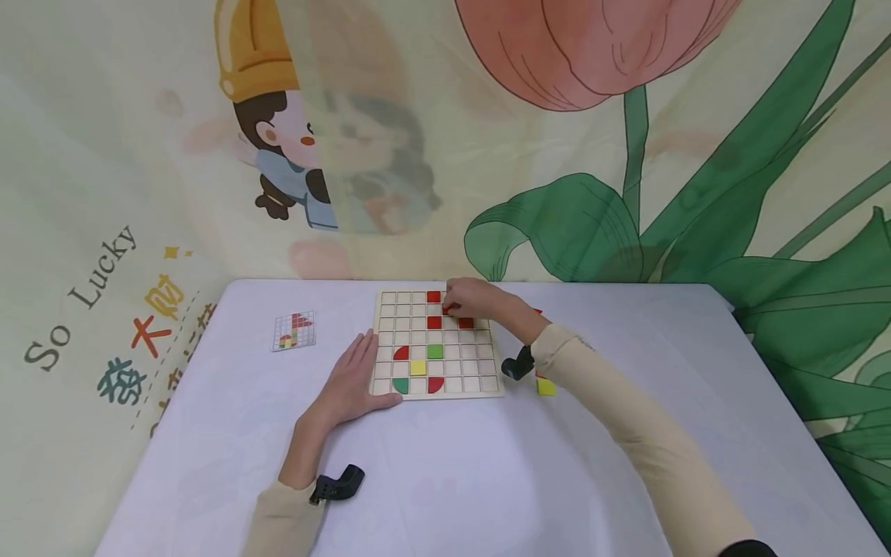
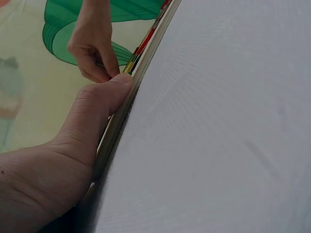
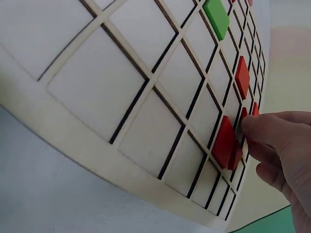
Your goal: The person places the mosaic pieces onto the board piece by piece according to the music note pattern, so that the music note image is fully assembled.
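A pale wooden grid board (image 1: 462, 384) lies on the table. My right hand (image 1: 476, 299) reaches over its far part, fingertips pinching a red tile (image 3: 244, 115) close over the cells. Near it sit a red tile (image 1: 434, 296) in the far row, another red tile (image 1: 434, 322) and a red piece (image 1: 465, 323). Nearer the front are a green square (image 1: 435, 352), a yellow square (image 1: 418, 367), a red quarter-circle (image 1: 401, 353), a green quarter-circle (image 1: 401, 385) and a second red quarter-circle (image 1: 435, 384). My left hand (image 1: 350, 377) rests at the front-left corner, fingers along the left edge, thumb (image 2: 116, 90) at the front edge.
A small card (image 1: 295, 331) printed with a coloured grid pattern lies left of the board. Right of it, partly behind my right forearm, are a yellow piece (image 1: 546, 387) and some red ones. A printed cloth (image 1: 404, 255) hangs along the far table edge.
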`<state>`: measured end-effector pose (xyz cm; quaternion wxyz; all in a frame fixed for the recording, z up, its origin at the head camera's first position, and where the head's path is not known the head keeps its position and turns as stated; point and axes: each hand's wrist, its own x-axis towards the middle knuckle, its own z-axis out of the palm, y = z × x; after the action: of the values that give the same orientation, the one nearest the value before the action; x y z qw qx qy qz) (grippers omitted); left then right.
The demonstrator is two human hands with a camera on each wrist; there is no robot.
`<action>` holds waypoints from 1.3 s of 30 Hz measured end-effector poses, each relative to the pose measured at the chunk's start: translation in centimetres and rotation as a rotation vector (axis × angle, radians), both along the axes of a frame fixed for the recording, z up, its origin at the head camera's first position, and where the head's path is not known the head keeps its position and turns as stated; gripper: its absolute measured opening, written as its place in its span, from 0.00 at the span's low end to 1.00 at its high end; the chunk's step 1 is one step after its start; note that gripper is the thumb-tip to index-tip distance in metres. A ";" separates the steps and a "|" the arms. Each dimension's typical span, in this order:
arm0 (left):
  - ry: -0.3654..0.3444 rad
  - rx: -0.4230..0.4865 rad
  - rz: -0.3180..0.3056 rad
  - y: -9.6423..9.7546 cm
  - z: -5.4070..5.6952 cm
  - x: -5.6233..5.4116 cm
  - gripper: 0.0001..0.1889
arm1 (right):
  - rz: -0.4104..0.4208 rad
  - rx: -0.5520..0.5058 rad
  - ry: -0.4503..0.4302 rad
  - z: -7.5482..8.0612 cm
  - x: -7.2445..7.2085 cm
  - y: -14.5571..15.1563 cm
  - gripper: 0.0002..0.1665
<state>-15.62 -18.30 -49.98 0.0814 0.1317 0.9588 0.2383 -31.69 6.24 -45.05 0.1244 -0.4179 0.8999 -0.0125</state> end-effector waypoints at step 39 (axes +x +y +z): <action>-0.003 0.017 0.001 0.0 -0.5 -0.2 0.60 | -0.316 -0.278 0.269 -1.3 18.9 16.1 0.16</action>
<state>-15.81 -18.31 -50.45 0.0816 0.1318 0.9566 0.2467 -12.80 22.35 -46.31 -0.0585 -0.2828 0.9522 -0.0998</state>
